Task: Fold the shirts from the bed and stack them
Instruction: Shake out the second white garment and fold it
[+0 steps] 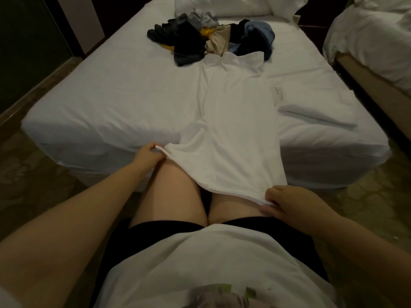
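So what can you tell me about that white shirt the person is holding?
The white shirt is plain, thin, soft-looking cloth with no print showing. It lies stretched lengthwise on the bed, lightly creased, its far end reaching the pile of dark clothes. Its near end hangs off the foot of the bed over the person's thighs. The left hand pinches one hem corner and the right hand grips the other, with the hem spread between them.

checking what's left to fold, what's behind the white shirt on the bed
A heap of crumpled clothes, dark, blue, grey, yellow and beige, lies just past the collar of the white shirt, with pillows beyond. How many pieces it holds cannot be told; they cover one another.
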